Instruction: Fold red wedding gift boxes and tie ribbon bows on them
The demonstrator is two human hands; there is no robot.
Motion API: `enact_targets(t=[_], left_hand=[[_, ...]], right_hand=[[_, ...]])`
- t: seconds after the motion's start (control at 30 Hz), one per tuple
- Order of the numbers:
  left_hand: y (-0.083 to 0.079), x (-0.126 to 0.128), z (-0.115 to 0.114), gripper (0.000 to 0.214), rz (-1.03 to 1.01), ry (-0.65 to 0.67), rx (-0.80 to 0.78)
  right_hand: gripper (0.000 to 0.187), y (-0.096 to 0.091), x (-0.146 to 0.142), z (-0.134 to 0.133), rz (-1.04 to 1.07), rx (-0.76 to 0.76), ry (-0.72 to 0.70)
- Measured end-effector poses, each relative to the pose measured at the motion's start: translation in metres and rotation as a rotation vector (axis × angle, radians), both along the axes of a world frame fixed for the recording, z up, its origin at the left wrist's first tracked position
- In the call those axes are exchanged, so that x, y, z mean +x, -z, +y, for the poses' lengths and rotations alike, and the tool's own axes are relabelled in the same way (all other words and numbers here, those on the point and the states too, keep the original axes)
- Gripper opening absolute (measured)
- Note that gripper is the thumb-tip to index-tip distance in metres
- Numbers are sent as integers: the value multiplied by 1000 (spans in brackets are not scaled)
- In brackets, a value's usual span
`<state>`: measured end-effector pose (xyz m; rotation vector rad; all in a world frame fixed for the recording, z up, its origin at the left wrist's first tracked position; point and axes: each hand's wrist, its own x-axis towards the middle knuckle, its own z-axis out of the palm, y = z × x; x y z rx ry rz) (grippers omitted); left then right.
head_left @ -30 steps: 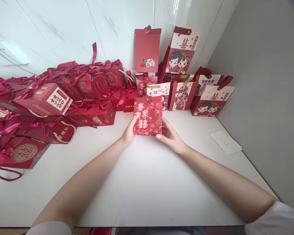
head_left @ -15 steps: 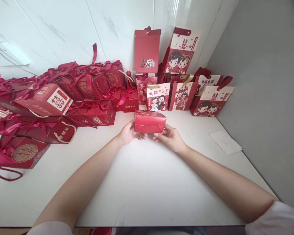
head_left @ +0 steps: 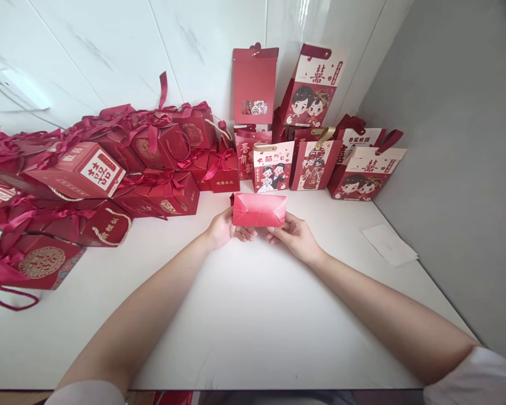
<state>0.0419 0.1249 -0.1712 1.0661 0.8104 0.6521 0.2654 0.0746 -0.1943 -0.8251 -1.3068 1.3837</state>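
A red paper gift box (head_left: 259, 210) is held between my two hands above the white table, its folded bottom panel facing me. My left hand (head_left: 227, 229) grips its left end, fingers curled beneath. On the other end, my right hand (head_left: 294, 236) is closed around the lower right edge, thumb at the near side. The far faces of the box are hidden from me. Just behind it stands a white and red gift box with a printed couple (head_left: 273, 169).
Red ribboned boxes (head_left: 156, 146) are piled along the left and back. More upright gift boxes, such as one with two cartoon faces (head_left: 310, 90), stand stacked by the wall. White paper (head_left: 389, 244) lies at the right, near the grey partition (head_left: 455, 157).
The box in my hands has tipped so that its folded bottom now faces me more fully and looks brighter. Both hands have stayed in nearly the same place.
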Motion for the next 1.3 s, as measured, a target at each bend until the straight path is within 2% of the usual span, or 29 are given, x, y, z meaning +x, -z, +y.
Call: enact_targets(t=[0.13, 0.27, 0.37, 0.5, 0.57, 0.63, 0.7, 0.77, 0.83, 0.9, 1.0, 1.1, 1.17, 1.3], left_hand=[[2, 1, 1, 58, -43, -24, 4], [6, 8, 1, 42, -135, -206, 42], [8, 12, 1, 35, -217, -310, 46], [9, 14, 0, 33, -243, -456, 111], [9, 14, -2, 31, -235, -510, 176], [8, 14, -4, 31, -237, -530, 225], [7, 14, -6, 32, -256, -539, 252], [7, 14, -6, 32, -284, -541, 221], [7, 14, -7, 40, -309, -526, 176], [5, 14, -8, 48, -319, -511, 163], [4, 15, -10, 50, -321, -503, 124], [4, 14, -9, 55, -325, -481, 52], [6, 13, -7, 60, -305, -503, 77], [8, 13, -10, 72, -259, -545, 258]], right_hand=[[47, 0, 2, -1, -15, 43, 8], [51, 2, 4, 0, -24, 176, 56], [50, 3, 2, 0, -30, 201, 100], [68, 0, 0, -4, -138, 277, 116], [61, -2, -1, -7, -137, 291, 98], [45, -1, 0, -7, -108, 289, 104], [36, 1, 0, -7, -48, 286, 181], [40, 3, 0, -5, -1, 278, 277], [51, 4, 1, -5, -20, 277, 297], [60, 3, 0, -6, -112, 283, 200], [64, 1, -3, -9, -258, 279, 48], [64, 0, -6, -10, -266, 250, 33], [62, 1, -7, -9, -176, 205, 58], [58, 6, -9, -2, -39, 151, 215]])
